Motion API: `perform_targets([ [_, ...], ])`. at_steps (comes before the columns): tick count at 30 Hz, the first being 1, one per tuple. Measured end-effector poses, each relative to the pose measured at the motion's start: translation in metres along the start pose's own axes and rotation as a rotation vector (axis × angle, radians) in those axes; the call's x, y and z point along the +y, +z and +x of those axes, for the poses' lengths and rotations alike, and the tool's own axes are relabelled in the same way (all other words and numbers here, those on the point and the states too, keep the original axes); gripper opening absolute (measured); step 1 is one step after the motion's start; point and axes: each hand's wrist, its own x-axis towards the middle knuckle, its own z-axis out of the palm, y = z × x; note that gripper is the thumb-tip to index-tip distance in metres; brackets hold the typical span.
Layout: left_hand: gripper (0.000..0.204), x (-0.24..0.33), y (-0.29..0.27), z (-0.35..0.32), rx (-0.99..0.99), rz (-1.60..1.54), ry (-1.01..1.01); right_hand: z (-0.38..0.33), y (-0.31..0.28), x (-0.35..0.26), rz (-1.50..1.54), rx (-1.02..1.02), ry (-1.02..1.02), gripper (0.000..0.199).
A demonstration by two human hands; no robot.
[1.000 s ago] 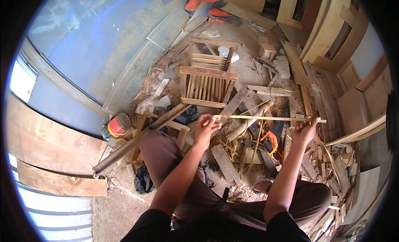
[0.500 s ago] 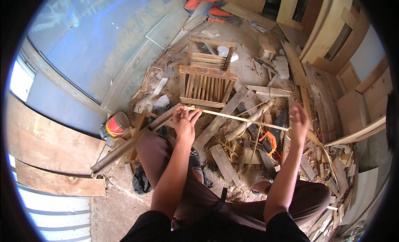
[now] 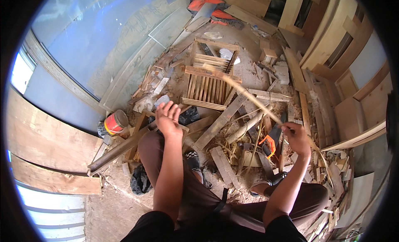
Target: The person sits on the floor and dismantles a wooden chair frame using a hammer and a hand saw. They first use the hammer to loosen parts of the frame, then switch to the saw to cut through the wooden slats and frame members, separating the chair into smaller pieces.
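Observation:
A long, thin pale wooden strip (image 3: 254,99) slants up and leftward from my right hand (image 3: 297,139), whose fingers pinch its near end. Motion smears the strip's far part, which passes in front of a slatted wooden frame (image 3: 208,87). My left hand (image 3: 167,120) is raised over my left knee with its fingers spread and nothing in them. Below the strip, close to my right hand, a saw with an orange handle (image 3: 272,145) lies among the scraps. A round pole (image 3: 245,129) rests beside it.
A red and yellow can (image 3: 116,122) stands at the left by a long dark beam (image 3: 114,152). Loose boards (image 3: 224,167) and offcuts litter the floor around my feet. Wooden panels (image 3: 332,38) lean along the right side. An orange cloth (image 3: 201,1) lies at the back.
My left hand has let go of the strip and moved left, opening. The right hand now grips the strip's other end, and the strip has swung up and away from me.

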Motion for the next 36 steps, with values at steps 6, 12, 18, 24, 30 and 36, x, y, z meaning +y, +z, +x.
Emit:
perform_targets([
  [6, 0.043, 0.043, -0.007, 0.002, -0.022, -0.130, 0.044, 0.003, -0.029, -0.046, 0.434, 0.293, 0.031, 0.030],
  [12, 0.043, 0.064, -0.001, 0.005, -0.032, -0.095, 0.061, 0.019, -0.068, -0.104, 0.879, 0.302, -0.027, 0.034],
  [18, 0.042, 0.108, 0.062, 0.028, -0.378, 0.134, 0.318, 0.066, -0.076, -0.146, 1.220, 0.037, 0.080, 0.025],
  [24, 0.041, 0.077, 0.035, 0.079, -0.134, 0.367, 0.075, 0.115, 0.085, -0.139, 1.226, -0.038, 0.369, 0.030],
  [30, 0.041, 0.090, 0.027, 0.078, -0.045, 0.238, 0.122, 0.170, 0.239, -0.153, 1.471, -0.155, 0.583, 0.085],
  [36, 0.040, 0.096, 0.010, 0.103, 0.066, 0.097, 0.076, 0.252, 0.323, -0.194, 1.545, 0.148, 0.783, 0.106],
])
